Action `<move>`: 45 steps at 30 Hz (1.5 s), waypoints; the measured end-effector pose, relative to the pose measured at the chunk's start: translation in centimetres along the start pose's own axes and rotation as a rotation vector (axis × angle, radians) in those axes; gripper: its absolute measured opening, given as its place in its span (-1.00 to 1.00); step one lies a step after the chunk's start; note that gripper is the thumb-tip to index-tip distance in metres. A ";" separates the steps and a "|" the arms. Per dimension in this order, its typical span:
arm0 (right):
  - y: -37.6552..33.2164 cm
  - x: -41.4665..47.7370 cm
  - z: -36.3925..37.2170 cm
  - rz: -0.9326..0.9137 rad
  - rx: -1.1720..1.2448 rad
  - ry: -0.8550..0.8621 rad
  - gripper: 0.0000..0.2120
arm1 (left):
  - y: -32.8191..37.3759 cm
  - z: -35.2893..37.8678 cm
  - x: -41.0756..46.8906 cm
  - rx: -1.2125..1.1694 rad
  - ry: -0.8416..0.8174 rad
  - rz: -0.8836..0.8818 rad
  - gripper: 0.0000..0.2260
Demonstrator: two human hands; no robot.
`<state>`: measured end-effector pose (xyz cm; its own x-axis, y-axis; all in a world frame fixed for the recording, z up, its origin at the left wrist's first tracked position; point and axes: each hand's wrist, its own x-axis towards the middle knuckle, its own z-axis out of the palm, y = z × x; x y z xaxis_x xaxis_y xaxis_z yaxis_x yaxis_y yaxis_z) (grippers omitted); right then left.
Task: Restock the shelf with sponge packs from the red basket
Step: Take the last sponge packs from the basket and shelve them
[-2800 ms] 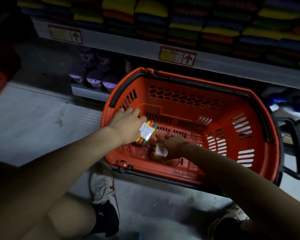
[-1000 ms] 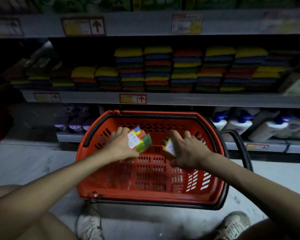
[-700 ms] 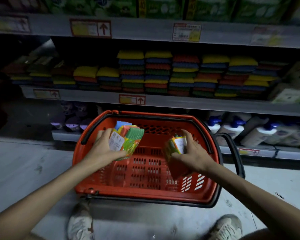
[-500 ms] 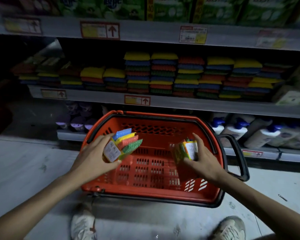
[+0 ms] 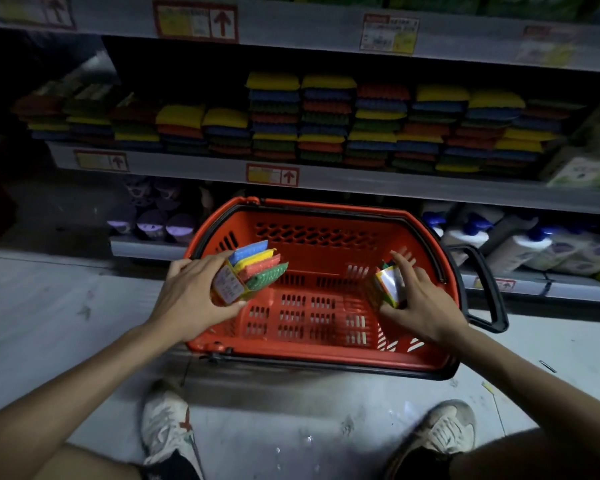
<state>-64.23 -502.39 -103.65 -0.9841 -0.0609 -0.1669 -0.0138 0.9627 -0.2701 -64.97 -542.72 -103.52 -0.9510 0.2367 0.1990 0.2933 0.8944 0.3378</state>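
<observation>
The red basket (image 5: 323, 233) stands on the floor in front of me, and no packs show on its floor. My left hand (image 5: 191, 299) holds a sponge pack (image 5: 253, 270) with blue, yellow, red and green sponges fanned out, above the basket's left rim. My right hand (image 5: 420, 303) grips a second sponge pack (image 5: 388, 287) by its white label, over the basket's right side. Behind the basket, the middle shelf (image 5: 361, 181) carries stacked sponge packs (image 5: 326, 119) in the same colours.
Purple-capped items (image 5: 153, 221) sit on the low shelf at left, white bottles with blue caps (image 5: 520, 244) at right. The basket's black handle (image 5: 485, 289) sticks out to the right. My two shoes (image 5: 168, 427) are on the grey floor just before the basket.
Both hands have lifted one pack each out of the basket and moved apart. The view has tilted up toward the shelves.
</observation>
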 end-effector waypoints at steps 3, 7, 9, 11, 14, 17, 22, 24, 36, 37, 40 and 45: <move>0.5 -0.3 -0.6 -0.004 0.024 0.027 0.00 | 0.5 0.5 0.7 0.013 -0.029 -0.004 -0.19; 1.1 -1.1 -1.7 -0.051 -0.002 0.072 0.00 | 1.9 1.4 0.7 0.057 -0.048 0.029 -0.20; 0.7 -1.4 -2.1 -0.069 -0.021 0.068 -0.01 | 2.8 1.8 1.0 0.036 -0.066 0.033 -0.20; -0.5 -1.7 -2.7 -0.069 0.026 0.064 -0.05 | 3.9 1.8 1.6 -0.093 -0.092 -0.014 -0.21; -2.8 -1.6 -3.9 -0.059 0.199 0.058 -0.18 | 6.4 1.2 2.9 -0.463 -0.120 -0.131 -0.33; -4.9 -0.8 -5.2 -0.046 0.365 0.086 -0.29 | 8.0 0.4 4.7 -0.823 -0.200 -0.323 -0.25; -6.9 1.0 -8.1 -0.001 0.622 0.090 -0.41 | 10.1 -1.9 7.4 -1.132 -0.145 -0.440 -0.31; -7.1 1.1 -9.2 0.004 0.736 0.045 -0.39 | 10.8 -2.8 8.1 -1.224 -0.126 -0.426 -0.41; -8.0 0.9 -9.4 -0.081 0.576 -0.015 -0.20 | 11.3 -3.8 9.0 -1.295 0.014 -0.452 -0.30; -7.8 0.9 -9.7 -0.064 0.566 -0.016 -0.18 | 11.1 -4.0 9.0 -1.275 0.044 -0.467 -0.30; -7.1 0.7 -10.8 -0.050 0.645 -0.084 -0.28 | 10.4 -4.4 8.9 -1.283 0.081 -0.475 -0.32; -6.9 0.2 -12.4 -0.087 0.932 -0.217 -0.36 | 9.9 -4.7 8.5 -1.282 0.082 -0.414 -0.35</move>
<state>-66.54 -505.80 -90.10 -0.9308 -0.2598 -0.2573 0.1534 0.3615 -0.9197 -69.72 -533.58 -94.19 -0.9959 -0.0255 -0.0870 -0.0841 -0.0985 0.9916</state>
